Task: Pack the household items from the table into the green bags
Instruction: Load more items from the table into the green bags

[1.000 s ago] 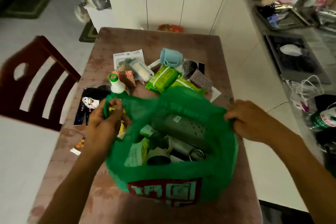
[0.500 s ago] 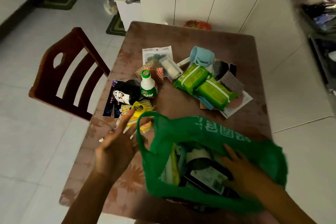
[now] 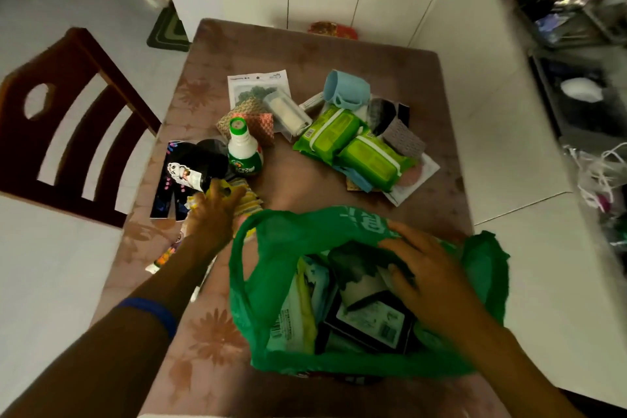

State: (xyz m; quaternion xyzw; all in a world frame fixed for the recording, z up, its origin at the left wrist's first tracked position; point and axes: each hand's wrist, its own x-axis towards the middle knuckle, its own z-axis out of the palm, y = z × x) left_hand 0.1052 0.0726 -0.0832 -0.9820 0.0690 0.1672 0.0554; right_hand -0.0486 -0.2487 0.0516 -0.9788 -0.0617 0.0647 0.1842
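A green bag (image 3: 271, 282) stands open at the table's near edge, holding a black box (image 3: 369, 326) and several packets. My right hand (image 3: 424, 278) is in its mouth, thumb by the far rim, fingers bent down onto the contents; blur hides whether it grips anything. My left hand (image 3: 213, 217) lies left of the bag, fingers stretched over a yellow packet (image 3: 246, 204). Farther back are a white bottle with a green cap (image 3: 244, 153), two green wipe packs (image 3: 349, 146), a blue cup (image 3: 346, 88) and small sponges and pouches.
The brown flower-patterned table (image 3: 305, 47) has a dark wooden chair (image 3: 68, 129) at its left side. A black printed packet (image 3: 193, 163) lies by the bottle. White cabinets stand behind the table, and cluttered shelves (image 3: 576, 27) run along the right.
My left hand let go of the bag handle and reached forward onto the yellow packet. My right hand moved from the bag's right rim into its mouth. The bag slumped toward me.
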